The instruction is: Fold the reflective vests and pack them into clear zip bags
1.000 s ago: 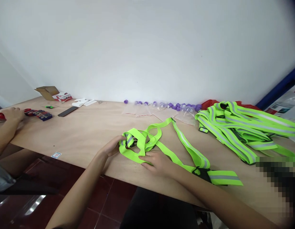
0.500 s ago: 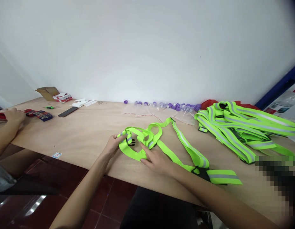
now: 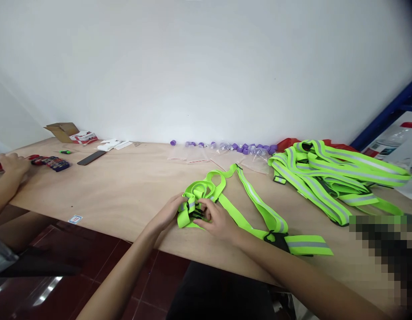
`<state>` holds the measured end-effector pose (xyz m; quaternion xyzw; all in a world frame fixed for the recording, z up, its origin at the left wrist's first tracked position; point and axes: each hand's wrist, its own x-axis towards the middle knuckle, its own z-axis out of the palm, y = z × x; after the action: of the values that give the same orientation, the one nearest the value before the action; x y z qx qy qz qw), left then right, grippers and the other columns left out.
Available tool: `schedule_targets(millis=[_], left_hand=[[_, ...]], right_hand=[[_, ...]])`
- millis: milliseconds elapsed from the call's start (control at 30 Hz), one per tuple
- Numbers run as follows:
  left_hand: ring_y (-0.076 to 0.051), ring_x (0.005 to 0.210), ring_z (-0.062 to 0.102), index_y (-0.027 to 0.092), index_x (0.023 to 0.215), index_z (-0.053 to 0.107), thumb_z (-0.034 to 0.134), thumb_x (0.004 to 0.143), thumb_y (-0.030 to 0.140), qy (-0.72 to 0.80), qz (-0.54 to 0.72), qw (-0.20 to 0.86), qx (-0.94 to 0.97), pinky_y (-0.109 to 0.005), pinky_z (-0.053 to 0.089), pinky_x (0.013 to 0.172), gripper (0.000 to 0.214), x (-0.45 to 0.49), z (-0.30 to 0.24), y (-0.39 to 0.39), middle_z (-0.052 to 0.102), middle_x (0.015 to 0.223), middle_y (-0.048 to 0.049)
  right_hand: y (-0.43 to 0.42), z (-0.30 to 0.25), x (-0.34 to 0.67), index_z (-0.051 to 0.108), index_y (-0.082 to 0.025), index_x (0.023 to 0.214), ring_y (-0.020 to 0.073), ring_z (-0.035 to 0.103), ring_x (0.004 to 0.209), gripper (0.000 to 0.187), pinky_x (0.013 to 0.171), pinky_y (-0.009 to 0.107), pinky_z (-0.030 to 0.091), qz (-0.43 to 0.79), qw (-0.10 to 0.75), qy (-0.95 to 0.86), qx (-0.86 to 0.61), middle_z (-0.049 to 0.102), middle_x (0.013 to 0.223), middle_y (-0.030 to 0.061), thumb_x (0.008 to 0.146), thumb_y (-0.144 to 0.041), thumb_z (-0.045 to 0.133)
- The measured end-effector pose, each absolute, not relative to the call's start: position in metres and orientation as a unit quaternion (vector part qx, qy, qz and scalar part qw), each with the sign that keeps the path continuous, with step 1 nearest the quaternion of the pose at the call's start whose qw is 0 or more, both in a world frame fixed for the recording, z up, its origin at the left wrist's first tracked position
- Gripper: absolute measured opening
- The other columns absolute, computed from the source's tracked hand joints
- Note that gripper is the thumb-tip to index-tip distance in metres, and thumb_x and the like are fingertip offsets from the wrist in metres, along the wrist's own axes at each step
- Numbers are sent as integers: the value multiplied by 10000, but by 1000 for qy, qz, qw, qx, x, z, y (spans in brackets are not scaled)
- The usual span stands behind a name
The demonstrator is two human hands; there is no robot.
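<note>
A neon-green reflective strap (image 3: 237,213) with a grey stripe lies in loops on the wooden table. My left hand (image 3: 167,213) is closed on its looped left end, fingers on top and thumb out of sight. Bent towards that same end, my right hand (image 3: 217,220) has thumb and forefinger around a black side-release buckle (image 3: 195,214); the fingers partly cover it. A black fitting (image 3: 276,240) joins the strap at its lower right, where a short striped tail lies flat.
To the right is a heap of similar green straps (image 3: 326,178). Purple rolls (image 3: 246,148) and clear bags (image 3: 195,154) line the wall. At left are a grey bar (image 3: 91,158), a cardboard box (image 3: 62,132) and another person's hand (image 3: 14,166) by dark bundled items (image 3: 52,163).
My left hand has moved right with the strap end, narrowing the open loop. My right fingers have come in from the loop onto the black buckle. The view has shifted slightly.
</note>
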<state>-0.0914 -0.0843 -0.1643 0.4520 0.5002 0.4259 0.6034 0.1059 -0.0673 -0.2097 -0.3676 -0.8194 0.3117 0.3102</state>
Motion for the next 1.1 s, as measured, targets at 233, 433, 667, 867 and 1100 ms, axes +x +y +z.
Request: schedule_targets(millis=[233, 433, 667, 867, 1100], left_hand=[[-159, 720, 522, 170, 940, 595, 491, 842, 367, 501, 387, 579, 514, -256, 442, 634, 244, -93, -170, -85, 579, 797, 4], [-160, 593, 546, 155, 981, 589, 446, 746, 242, 491, 363, 584, 535, -258, 435, 541, 288, -103, -158, -88, 595, 693, -7], [-148, 659, 603, 175, 1016, 572, 580, 838, 333, 510, 396, 520, 559, -259, 480, 625, 238, -122, -148, -89, 642, 797, -6], [-172, 678, 634, 179, 976, 572, 641, 845, 445, 549, 416, 417, 593, -253, 458, 594, 304, -134, -154, -86, 658, 785, -15], [-163, 826, 586, 196, 955, 551, 634, 798, 248, 510, 430, 399, 629, -261, 472, 708, 186, -134, -153, -92, 604, 901, -5]], right_hand=[[-66, -205, 105, 631, -221, 1135, 156, 564, 720, 385, 644, 265, 416, 350, 309, -815, -342, 622, 801, -16, 783, -274, 780], [-63, -210, 103, 690, -212, 1077, 145, 559, 662, 268, 602, 259, 432, 466, 387, -721, -336, 638, 767, -7, 827, -306, 707], [-53, -214, 106, 629, -203, 861, 156, 596, 652, 321, 579, 261, 483, 522, 465, -632, -334, 637, 741, 14, 913, -513, 568], [-55, -215, 104, 610, -205, 882, 145, 628, 604, 375, 572, 270, 549, 563, 490, -582, -321, 651, 722, 6, 871, -579, 616], [-58, -214, 105, 675, -219, 1040, 161, 660, 668, 350, 618, 288, 591, 558, 506, -576, -319, 672, 759, 11, 858, -518, 654]])
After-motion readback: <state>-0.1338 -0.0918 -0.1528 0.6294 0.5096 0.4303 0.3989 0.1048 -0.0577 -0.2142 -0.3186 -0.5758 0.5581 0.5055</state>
